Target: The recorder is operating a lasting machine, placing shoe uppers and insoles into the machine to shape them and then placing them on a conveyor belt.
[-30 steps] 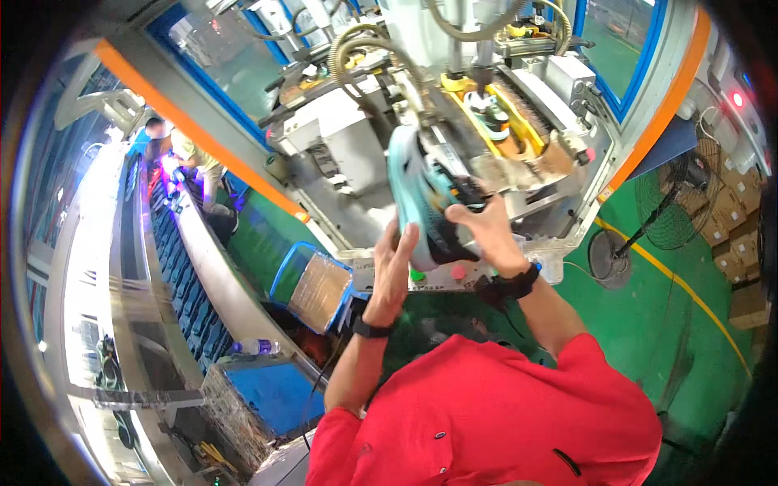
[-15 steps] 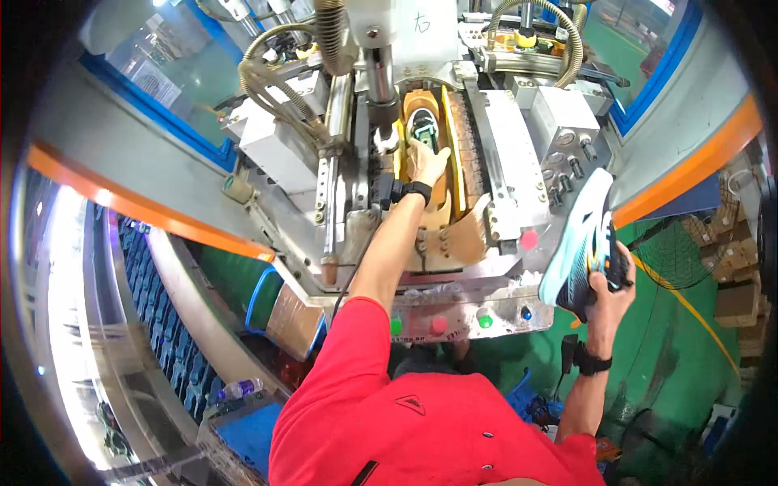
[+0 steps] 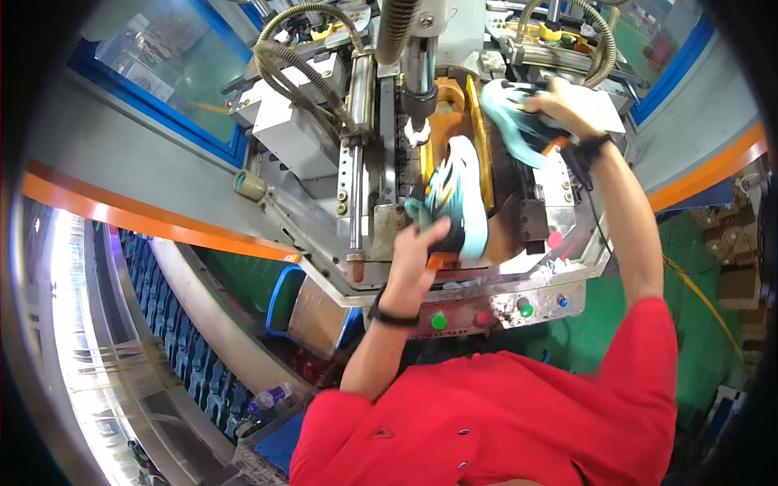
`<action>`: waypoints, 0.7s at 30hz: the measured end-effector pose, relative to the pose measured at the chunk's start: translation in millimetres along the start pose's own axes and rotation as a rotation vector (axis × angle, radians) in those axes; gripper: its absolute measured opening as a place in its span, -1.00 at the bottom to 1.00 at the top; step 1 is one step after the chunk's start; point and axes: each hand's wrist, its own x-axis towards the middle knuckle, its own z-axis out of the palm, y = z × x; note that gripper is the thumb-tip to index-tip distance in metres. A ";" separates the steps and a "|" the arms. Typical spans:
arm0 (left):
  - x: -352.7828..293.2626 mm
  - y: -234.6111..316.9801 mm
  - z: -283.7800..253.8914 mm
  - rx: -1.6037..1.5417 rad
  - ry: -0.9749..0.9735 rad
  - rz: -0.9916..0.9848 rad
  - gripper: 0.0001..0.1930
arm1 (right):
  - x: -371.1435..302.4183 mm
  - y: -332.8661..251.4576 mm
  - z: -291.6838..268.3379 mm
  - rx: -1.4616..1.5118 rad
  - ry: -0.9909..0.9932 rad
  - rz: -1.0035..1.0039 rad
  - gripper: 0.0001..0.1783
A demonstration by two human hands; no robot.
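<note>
Over the front of the machine's trough (image 3: pixel 446 125), a light teal and black sneaker (image 3: pixel 466 211) lies with its toe pointing away from me. My left hand (image 3: pixel 415 255) is closed on its heel end, with a bit of orange (image 3: pixel 442 260) showing beside my fingers. Farther right, my right hand (image 3: pixel 567 107) grips a second teal and black sneaker (image 3: pixel 510 130) above the machine's right side. Motion smears that shoe, and its grasped part is partly hidden by my fingers.
A metal press ram (image 3: pixel 420 89) hangs just left of the trough. Ribbed hoses (image 3: pixel 300 69) arch at the upper left. Along the machine's front runs a panel (image 3: pixel 502 306) with coloured buttons. A conveyor (image 3: pixel 174 340) curves by on the left, near a plastic bottle (image 3: pixel 271 397).
My left hand has drawn back from the trough and now holds a sneaker over its front. My right hand has swung up and inward from the right with the other sneaker.
</note>
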 end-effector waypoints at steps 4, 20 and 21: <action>-107.9 9.9 -42.5 0.121 0.103 0.034 -0.57 | 77.0 -16.3 117.6 -0.038 -0.149 0.071 -0.34; -275.0 -58.4 -126.3 -0.130 0.888 0.467 -0.69 | -144.1 -52.6 209.2 0.150 0.154 -0.540 -0.77; -271.3 -59.4 -120.7 -0.141 0.871 0.464 -0.70 | -188.6 -59.9 204.0 0.047 0.032 -0.532 -0.86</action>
